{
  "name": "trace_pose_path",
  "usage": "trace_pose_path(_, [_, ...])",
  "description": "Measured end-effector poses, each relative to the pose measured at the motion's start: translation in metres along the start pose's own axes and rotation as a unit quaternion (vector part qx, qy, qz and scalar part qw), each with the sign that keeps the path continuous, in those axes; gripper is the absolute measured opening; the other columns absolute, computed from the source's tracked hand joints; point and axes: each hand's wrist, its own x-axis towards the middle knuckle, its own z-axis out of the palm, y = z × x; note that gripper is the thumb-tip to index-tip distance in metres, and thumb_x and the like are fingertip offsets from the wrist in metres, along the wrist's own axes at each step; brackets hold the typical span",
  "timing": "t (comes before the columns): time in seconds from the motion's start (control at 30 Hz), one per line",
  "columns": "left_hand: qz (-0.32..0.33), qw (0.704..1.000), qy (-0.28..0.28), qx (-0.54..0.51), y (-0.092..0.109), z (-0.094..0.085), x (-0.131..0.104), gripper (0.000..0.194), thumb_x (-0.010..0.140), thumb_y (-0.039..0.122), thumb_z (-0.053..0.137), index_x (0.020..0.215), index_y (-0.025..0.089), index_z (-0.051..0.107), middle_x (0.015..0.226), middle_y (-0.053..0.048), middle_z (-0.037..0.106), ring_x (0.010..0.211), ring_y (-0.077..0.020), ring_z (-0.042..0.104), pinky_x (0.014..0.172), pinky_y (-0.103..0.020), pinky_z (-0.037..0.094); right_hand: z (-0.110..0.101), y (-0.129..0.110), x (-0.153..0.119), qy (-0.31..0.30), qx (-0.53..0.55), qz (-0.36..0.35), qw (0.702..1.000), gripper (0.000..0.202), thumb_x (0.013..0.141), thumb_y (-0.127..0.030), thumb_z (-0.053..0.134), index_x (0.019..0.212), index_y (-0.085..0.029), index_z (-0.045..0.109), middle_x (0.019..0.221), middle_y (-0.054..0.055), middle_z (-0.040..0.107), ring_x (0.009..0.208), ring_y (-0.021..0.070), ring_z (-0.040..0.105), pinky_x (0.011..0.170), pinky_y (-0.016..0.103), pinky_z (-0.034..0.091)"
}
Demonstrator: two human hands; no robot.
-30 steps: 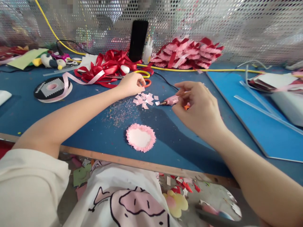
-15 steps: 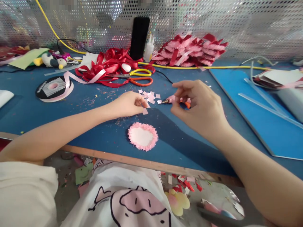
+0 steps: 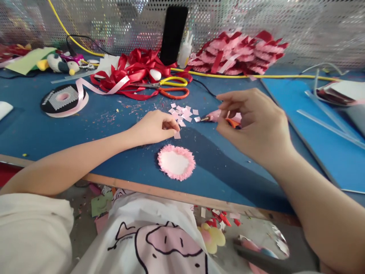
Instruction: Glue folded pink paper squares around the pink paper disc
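Note:
My left hand (image 3: 156,127) rests at the near left of several small pink ribbon squares (image 3: 185,113), thumb and forefinger pinched at one pink square (image 3: 177,134). My right hand (image 3: 253,123) is raised above the table, fingers curved and thumb apart from the forefinger, with nothing visible between them. Partly behind it lies a pink glue gun (image 3: 212,115) with an orange part, its metal tip toward the squares. Nearer the table's front edge, a white oval piece with a fluffy pink rim (image 3: 176,162) lies flat.
A ribbon spool (image 3: 64,99) lies left. Red ribbons (image 3: 137,68), scissors (image 3: 173,87), a black phone (image 3: 173,36), a small bottle (image 3: 185,51) and stacked pink-red pieces (image 3: 239,53) line the back. A blue board (image 3: 319,129) lies right.
The view has shifted slightly. My left hand remains beside the pink squares, its pinch now close to the nearest one. My right hand still hovers near the glue gun, its fingers similarly curved.

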Motion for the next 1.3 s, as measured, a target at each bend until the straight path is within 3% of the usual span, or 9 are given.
trace_pose_path(0.37, [0.01,0.999,-0.035,-0.007,0.002,-0.001,-0.001,0.023,0.089,0.009,0.072,0.105,0.016,0.087,0.092,-0.004,0.086,0.074,-0.012,0.071,0.083,-0.028,0.057,0.0,-0.009,-0.001,-0.056,0.004,-0.03,0.998,0.042,0.085,-0.011,0.062,0.121,-0.027,0.075,0.096,0.0,0.074,0.076,0.0126,0.068,0.064,0.028,0.052])
trace_pose_path(0.53, [0.011,0.999,-0.041,0.016,0.002,-0.001,-0.001,0.023,0.09,0.012,0.071,0.103,0.018,0.088,0.093,-0.003,0.086,0.073,-0.0123,0.068,0.081,-0.029,0.054,0.003,-0.01,-0.003,-0.071,0.0,-0.012,0.997,0.027,0.096,-0.019,0.065,0.119,-0.025,0.078,0.093,0.001,0.078,0.076,0.013,0.071,0.064,0.027,0.053])
trace_pose_path(0.67, [0.008,1.0,-0.03,0.003,0.006,0.001,-0.004,0.02,0.09,0.013,0.069,0.097,0.018,0.087,0.093,-0.002,0.086,0.075,-0.0128,0.07,0.081,-0.029,0.054,0.001,-0.006,-0.005,-0.094,0.008,-0.007,0.995,0.021,0.103,-0.028,0.065,0.119,-0.03,0.079,0.092,0.0,0.081,0.079,0.0162,0.075,0.069,0.031,0.058])
trace_pose_path(0.8, [-0.001,1.0,-0.023,-0.011,0.008,0.002,-0.006,0.021,0.091,0.009,0.065,0.095,0.017,0.084,0.092,-0.002,0.085,0.081,-0.0141,0.073,0.084,-0.03,0.054,-0.002,0.001,-0.003,-0.201,0.029,-0.129,0.971,0.032,0.108,-0.023,0.052,0.125,-0.032,0.077,0.099,0.002,0.081,0.092,0.0204,0.073,0.082,0.038,0.059])
trace_pose_path(0.9, [-0.007,1.0,-0.017,0.017,0.007,0.003,-0.006,0.025,0.095,0.01,0.06,0.103,0.017,0.083,0.094,-0.002,0.084,0.083,-0.0148,0.072,0.084,-0.031,0.053,0.0,0.004,-0.004,-0.231,-0.015,-0.228,0.946,0.027,0.105,-0.024,0.058,0.118,-0.031,0.08,0.115,0.006,0.079,0.104,0.0265,0.065,0.091,0.047,0.055])
trace_pose_path(1.0, [0.008,0.999,-0.025,0.048,0.007,0.004,-0.005,0.035,0.099,0.007,0.05,0.11,0.018,0.081,0.109,-0.003,0.083,0.097,-0.0157,0.072,0.095,-0.032,0.052,0.004,0.002,-0.006,-0.212,-0.048,-0.241,0.946,0.02,0.105,-0.024,0.063,0.104,-0.029,0.082,0.111,0.007,0.079,0.107,0.0271,0.06,0.09,0.046,0.052])
trace_pose_path(1.1, [0.013,0.998,-0.032,0.062,0.007,0.004,-0.006,0.037,0.1,0.006,0.046,0.108,0.018,0.08,0.121,-0.004,0.081,0.112,-0.0171,0.071,0.106,-0.033,0.05,0.003,-0.002,-0.004,-0.153,-0.026,-0.226,0.962,0.012,0.103,-0.021,0.068,0.105,-0.027,0.079,0.103,0.005,0.081,0.102,0.0239,0.062,0.089,0.043,0.054])
trace_pose_path(1.2, [0.002,0.997,-0.031,0.069,0.008,0.004,-0.006,0.032,0.1,0.009,0.048,0.108,0.018,0.077,0.122,-0.005,0.081,0.115,-0.0189,0.072,0.107,-0.035,0.05,0.0,-0.007,0.0,-0.113,0.018,-0.176,0.978,0.012,0.102,-0.019,0.07,0.105,-0.027,0.077,0.098,0.003,0.082,0.096,0.021,0.069,0.087,0.041,0.057])
trace_pose_path(1.3, [-0.001,0.997,-0.032,0.077,0.008,0.003,-0.007,0.029,0.1,0.012,0.05,0.11,0.018,0.076,0.122,-0.005,0.081,0.117,-0.0203,0.072,0.106,-0.036,0.051,-0.003,-0.013,0.001,-0.073,0.048,-0.09,0.992,0.014,0.105,-0.026,0.065,0.097,-0.028,0.077,0.095,0.002,0.083,0.089,0.0194,0.075,0.083,0.04,0.059])
